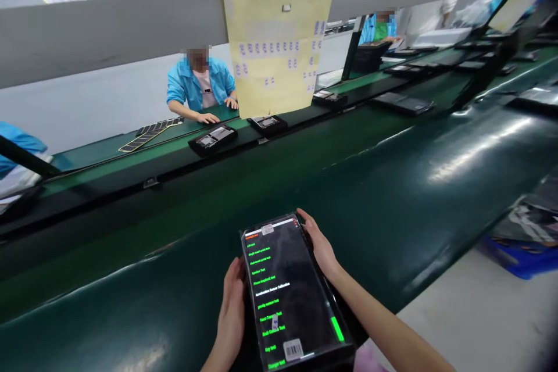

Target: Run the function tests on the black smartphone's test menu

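Both my hands hold a large black smartphone (pixel 288 285) up over the green belt, its screen facing me. My left hand (pixel 231 315) grips the lower left edge. My right hand (pixel 320 244) holds the upper right edge. Green and white lines of a test menu fill the screen, including speaker, sensor and camera entries. A barcode sticker (pixel 293 350) sits at the bottom of the phone, and a smaller label (pixel 267 229) at its top. The back of the phone is hidden.
A long green conveyor (pixel 349 186) runs across the view, carrying several phones in black trays (pixel 213 139). Across it, a co-worker in a blue smock (pixel 200 84) rests both hands near the belt. A yellow sheet (pixel 274 29) hangs above. A blue crate (pixel 518 258) sits at lower right.
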